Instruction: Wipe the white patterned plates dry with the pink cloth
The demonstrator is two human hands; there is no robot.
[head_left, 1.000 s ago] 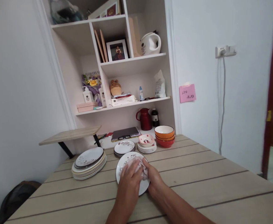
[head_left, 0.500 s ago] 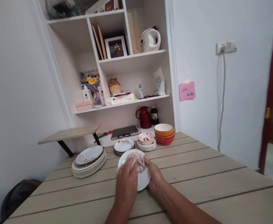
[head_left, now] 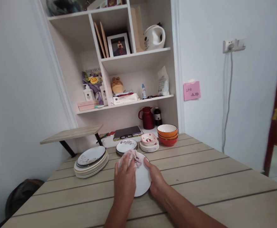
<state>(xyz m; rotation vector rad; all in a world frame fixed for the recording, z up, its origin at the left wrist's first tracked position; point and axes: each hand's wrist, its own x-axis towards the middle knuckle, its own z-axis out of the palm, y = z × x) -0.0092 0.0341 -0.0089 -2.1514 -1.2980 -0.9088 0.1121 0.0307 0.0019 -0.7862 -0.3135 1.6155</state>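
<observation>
Head view | 1 white plate (head_left: 143, 179) over the tabletop (head_left: 188, 177) | right hand (head_left: 157, 180) pinching its rim | left hand (head_left: 125, 180) pressing bunched cloth (head_left: 135, 156), now slid leftward; wiping seemingly reaches the edge

White dark-rimmed plate (head_left: 143, 181), pale pink cloth (head_left: 134, 156), orange bowls (head_left: 167, 134), red bowl (head_left: 169, 142), flower-patterned white dishes (head_left: 126, 146)

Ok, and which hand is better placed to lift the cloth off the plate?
Probably the left hand: its fingers already lie over the cloth. The right hand holds the plate at its right edge.
</observation>
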